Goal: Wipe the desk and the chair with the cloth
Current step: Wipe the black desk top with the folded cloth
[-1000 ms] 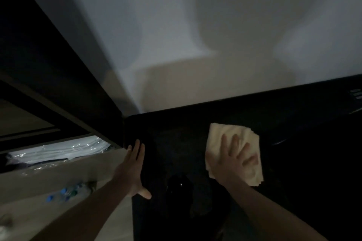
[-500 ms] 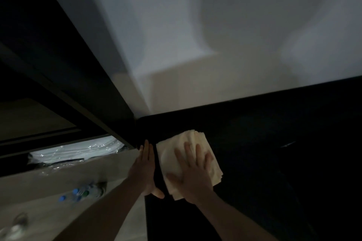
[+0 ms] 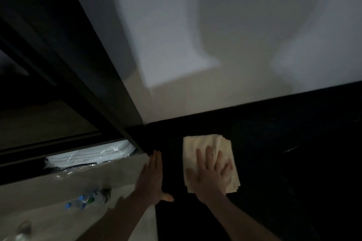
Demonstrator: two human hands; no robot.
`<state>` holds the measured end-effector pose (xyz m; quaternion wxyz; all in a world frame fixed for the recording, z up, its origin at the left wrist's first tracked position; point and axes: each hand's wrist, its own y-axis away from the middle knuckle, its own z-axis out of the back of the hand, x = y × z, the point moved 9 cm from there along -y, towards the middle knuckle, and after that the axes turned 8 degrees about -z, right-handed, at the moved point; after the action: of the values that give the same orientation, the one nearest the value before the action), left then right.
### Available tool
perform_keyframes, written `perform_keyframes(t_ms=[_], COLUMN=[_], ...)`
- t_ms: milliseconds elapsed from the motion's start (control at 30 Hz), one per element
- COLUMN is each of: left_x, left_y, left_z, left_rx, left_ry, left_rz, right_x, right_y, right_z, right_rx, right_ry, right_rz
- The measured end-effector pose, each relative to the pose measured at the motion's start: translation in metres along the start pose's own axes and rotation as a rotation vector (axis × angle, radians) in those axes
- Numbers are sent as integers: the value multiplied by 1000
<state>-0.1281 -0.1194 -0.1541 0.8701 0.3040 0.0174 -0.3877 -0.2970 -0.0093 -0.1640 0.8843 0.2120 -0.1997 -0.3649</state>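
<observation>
Cream cloth (image 3: 210,159) on black desk (image 3: 274,152) | right hand (image 3: 210,174) flat, pressing it | left hand (image 3: 151,180) flat, seemingly at desk edge

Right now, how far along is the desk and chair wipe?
Done: cannot tell; the dark desk shows no wiped patch. In hand: the right hand presses the folded cloth flat near the desk's left end, while the left hand rests open at its left edge. Left: likely the desk's right stretch and the chair, which is not in view.
</observation>
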Motion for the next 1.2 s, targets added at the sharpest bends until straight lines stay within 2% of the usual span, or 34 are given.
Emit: perform_keyframes(t_ms=[133, 267, 333, 433, 533, 633, 767, 900, 1200], left_x=[-8, -40, -65, -95, -89, -115, -132, -156, -257], left_y=[14, 12, 3, -16, -51, -53, -62, -77, -156], left_z=[1, 7, 13, 7, -41, -36, -36, -27, -16], left_rx=[-27, -2, 1, 19, 186, 293, 335, 343, 359], left_ry=[-2, -109, -109, -119, -130, -231, -216, -243, -322], left_rz=[-101, -255, -336, -420, -341, -280, -208, -211, -364], right_x=[18, -10, -45, -110, -184, -253, -322, -374, -465], right_y=[25, 41, 52, 66, 72, 77, 79, 68, 17], right_z=[-11, 19, 34, 46, 50, 57, 64, 75, 109], right_rx=[77, 51, 40, -17, -86, -152, -190, -259, -317], right_ry=[-14, -190, -299, -309, -301, -294, -296, -320, -309], right_rz=[152, 205, 119, -32, -211, -353, -484, -537, -581])
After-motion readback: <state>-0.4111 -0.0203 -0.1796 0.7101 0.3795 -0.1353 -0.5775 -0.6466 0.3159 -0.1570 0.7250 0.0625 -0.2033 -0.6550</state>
